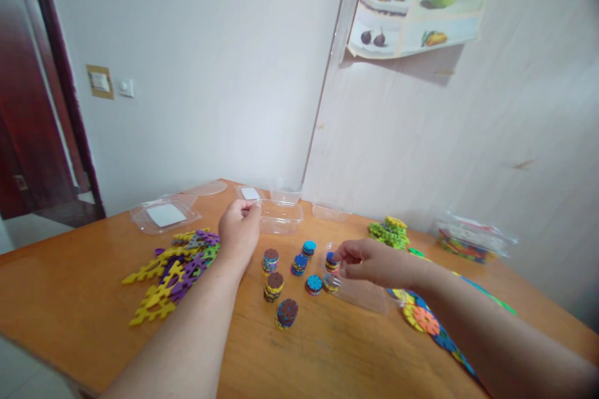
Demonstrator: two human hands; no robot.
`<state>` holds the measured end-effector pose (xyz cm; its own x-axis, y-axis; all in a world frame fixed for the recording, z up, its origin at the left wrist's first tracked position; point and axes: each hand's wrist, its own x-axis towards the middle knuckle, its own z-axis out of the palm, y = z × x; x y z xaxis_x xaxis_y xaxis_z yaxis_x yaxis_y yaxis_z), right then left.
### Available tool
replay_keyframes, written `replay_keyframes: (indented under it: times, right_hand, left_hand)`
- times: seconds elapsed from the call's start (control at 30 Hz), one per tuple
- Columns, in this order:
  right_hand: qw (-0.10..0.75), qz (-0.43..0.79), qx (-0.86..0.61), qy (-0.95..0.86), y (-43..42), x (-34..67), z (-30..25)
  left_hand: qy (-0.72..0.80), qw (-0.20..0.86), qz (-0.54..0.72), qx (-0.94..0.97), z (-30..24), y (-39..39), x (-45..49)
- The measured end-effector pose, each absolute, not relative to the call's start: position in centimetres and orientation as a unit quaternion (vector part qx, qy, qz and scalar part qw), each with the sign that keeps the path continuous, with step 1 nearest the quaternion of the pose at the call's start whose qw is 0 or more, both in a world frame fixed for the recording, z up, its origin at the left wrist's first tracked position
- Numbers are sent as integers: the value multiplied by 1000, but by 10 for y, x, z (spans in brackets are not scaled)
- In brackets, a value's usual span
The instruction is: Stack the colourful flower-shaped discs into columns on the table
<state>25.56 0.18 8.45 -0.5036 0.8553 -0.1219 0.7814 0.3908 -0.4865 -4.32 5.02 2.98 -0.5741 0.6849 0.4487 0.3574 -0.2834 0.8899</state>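
My left hand is closed at the left end of a clear plastic box, its fingertips pinching the rim. My right hand is curled round a short stack of notched plastic discs, blue on top, over a clear plastic tray. Another stack with yellow discs sits in that tray's left end. Between my hands stand several more stacks, among them a brown-topped stack, a dark blue-topped stack and a light blue-topped stack.
Yellow and purple interlocking pieces lie in a heap on the left. Clear lids rest behind them. Joined colourful discs curve under my right arm. Green pieces and a filled plastic bag lie at the back right.
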Motion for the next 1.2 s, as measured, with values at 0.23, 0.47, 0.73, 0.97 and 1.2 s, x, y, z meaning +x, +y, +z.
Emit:
replay_keyframes:
  times: [0.23,0.47,0.73,0.97,1.2]
  right_hand:
    - [88,259,-527,-805,10,258,70]
    - [110,323,-542,-768,3,248,67]
    - [149,247,-529,-798,-3,246,76]
    - [126,40,-388,-912,-31,220,91]
    - [35,-15,-371,-928,-36,202,92]
  left_hand:
    - [588,122,665,445,31,49,-43]
    - [580,123,668,450,29,51,-44]
    - [585,116,663,452,27,54,-45]
    - [583,125,668,445,30,50,-43]
    - [584,118,668,446,32,48,-42]
